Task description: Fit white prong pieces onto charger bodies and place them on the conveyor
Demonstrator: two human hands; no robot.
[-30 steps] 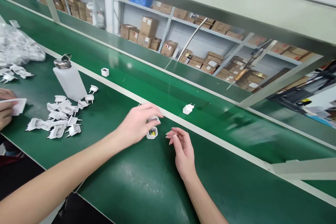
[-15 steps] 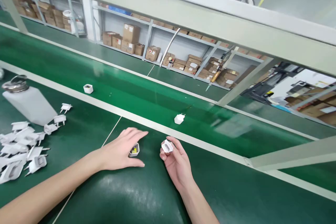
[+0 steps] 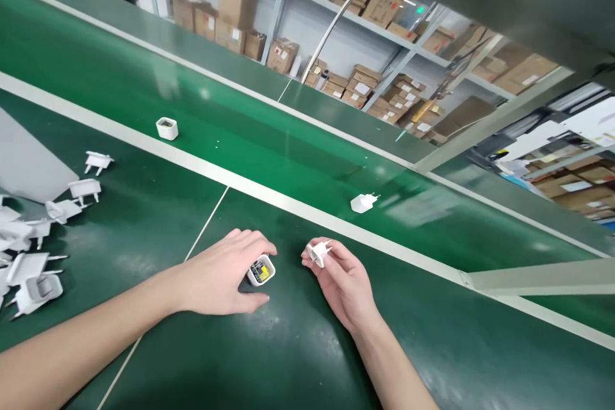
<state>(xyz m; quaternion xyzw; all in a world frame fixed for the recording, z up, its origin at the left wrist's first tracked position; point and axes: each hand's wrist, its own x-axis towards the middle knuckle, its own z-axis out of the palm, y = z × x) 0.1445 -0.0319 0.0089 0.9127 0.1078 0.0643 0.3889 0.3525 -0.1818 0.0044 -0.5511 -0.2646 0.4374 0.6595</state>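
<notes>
My left hand (image 3: 221, 272) is open, its thumb and fingers spread around a white charger housing (image 3: 262, 270) on the dark green tabletop. The housing's open end faces up and right, showing yellow and black parts inside. My right hand (image 3: 343, 278) pinches a small white plug cover (image 3: 319, 253) between thumb and fingers. Two pins on it point to the right. A little gap of table lies between the hands. At the left edge lies a pile of similar white plug covers (image 3: 36, 295), several with their pins showing.
Beyond a pale rail (image 3: 288, 206) runs a bright green belt (image 3: 259, 147). On it stand another open white housing (image 3: 166, 129) and a white charger with pins (image 3: 364, 202). A white container (image 3: 31, 160) is cut off at left. A slanted post (image 3: 538, 277) rises at right. Shelves hold cardboard boxes (image 3: 236, 3).
The plug cover in my right hand has turned, so its pins now point right. More of the housing beside my left hand shows. The charger on the belt sits further right. My view has tilted.
</notes>
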